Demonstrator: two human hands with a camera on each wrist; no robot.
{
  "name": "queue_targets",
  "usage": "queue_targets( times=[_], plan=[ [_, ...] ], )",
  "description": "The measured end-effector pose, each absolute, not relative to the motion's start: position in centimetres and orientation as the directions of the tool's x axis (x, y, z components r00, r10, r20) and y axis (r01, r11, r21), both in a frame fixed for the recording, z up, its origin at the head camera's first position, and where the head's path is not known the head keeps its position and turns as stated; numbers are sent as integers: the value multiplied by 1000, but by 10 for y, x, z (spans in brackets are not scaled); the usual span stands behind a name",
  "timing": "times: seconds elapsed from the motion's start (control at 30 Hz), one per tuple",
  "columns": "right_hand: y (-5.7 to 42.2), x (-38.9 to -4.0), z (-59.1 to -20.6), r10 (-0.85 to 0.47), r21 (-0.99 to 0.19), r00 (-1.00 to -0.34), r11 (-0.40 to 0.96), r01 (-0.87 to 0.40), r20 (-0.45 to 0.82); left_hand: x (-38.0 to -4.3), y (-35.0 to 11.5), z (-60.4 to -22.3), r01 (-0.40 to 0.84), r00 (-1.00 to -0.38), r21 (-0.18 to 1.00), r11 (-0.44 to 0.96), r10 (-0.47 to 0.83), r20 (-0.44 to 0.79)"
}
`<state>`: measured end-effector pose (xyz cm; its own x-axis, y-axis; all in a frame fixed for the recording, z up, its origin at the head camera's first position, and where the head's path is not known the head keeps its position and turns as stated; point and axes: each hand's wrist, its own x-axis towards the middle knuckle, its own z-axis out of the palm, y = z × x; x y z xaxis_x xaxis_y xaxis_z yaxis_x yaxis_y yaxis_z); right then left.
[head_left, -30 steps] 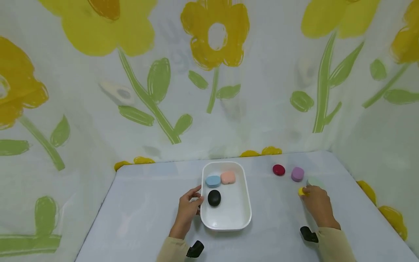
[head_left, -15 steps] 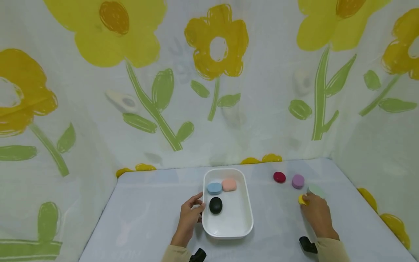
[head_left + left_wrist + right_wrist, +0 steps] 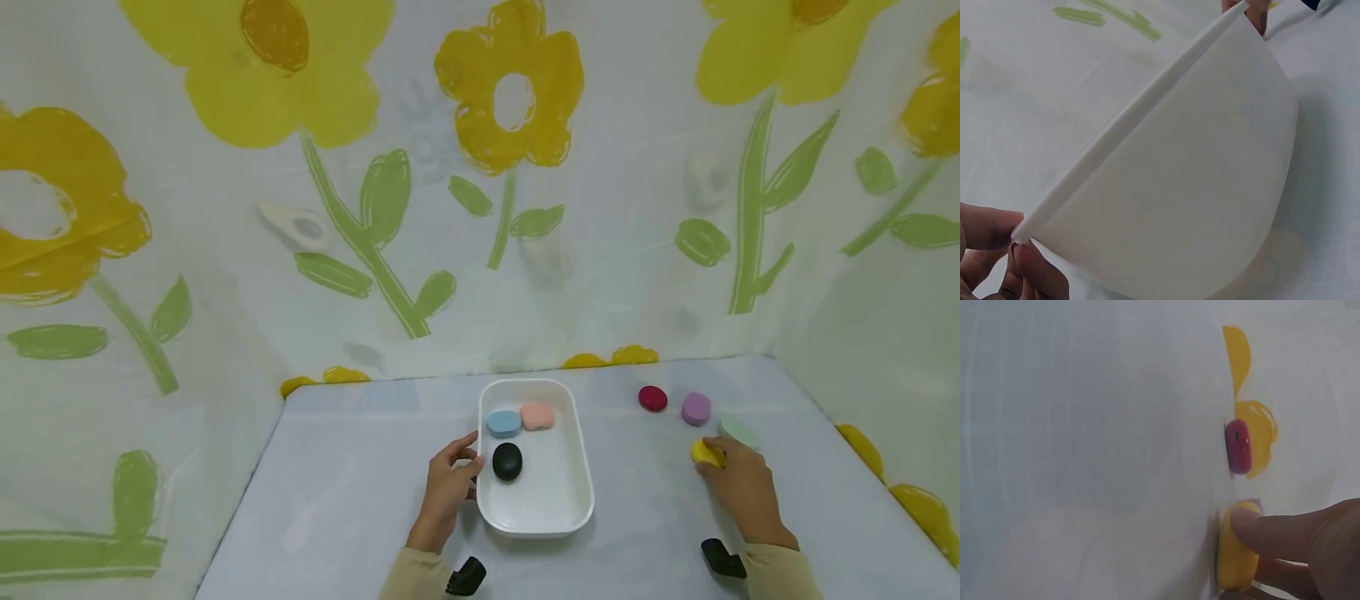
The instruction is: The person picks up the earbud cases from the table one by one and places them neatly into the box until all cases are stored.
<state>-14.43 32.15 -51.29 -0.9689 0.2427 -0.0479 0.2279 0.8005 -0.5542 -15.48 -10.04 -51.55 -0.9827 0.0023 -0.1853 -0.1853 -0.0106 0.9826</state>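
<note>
My left hand grips the left rim of a white tray; in the left wrist view its thumb and fingers pinch the tray's edge. Inside the tray lie a blue oval piece, a peach rounded-square piece and a black egg-shaped piece. To the right, my right hand pinches a smooth yellow rounded piece at the tabletop. In the right wrist view, the thumb presses on the upper end of this yellow piece. A pale green piece sits just behind that hand, partly covered.
Farther back on the right stand a red oval piece and a purple rounded piece. The white table is bordered by hanging cloth printed with yellow flowers. Black straps show at both wrists.
The yellow piece shows more of its surface between the right fingers than before. The left hand keeps its hold on the tray. The head view has shifted slightly.
</note>
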Motion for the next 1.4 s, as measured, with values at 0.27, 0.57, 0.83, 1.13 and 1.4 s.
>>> queue_targets(
  times=[0.27, 0.57, 0.83, 1.13, 1.4],
  plan=[
    [294, -146, -507, 149, -616, -988, 775, 144, -44, -156, -100, -515, -185, -983, 983, 2, -12, -185],
    [254, -145, -477, 35, -672, -998, 740, -2, 42, -160, -96, -516, -209, -977, 978, 6, -34, -209],
    [216, -145, -452, -46, -711, -993, 695, -108, 106, -159, -95, -514, -206, -978, 979, 10, -29, -206],
    [177, -157, -436, -170, -727, -978, 656, -202, 119, -156, -96, -513, -204, -979, 979, 10, -28, -204],
    [149, -170, -437, -252, -696, -967, 686, -211, 45, -157, -95, -512, -214, -977, 977, 12, -25, -214]
  ],
)
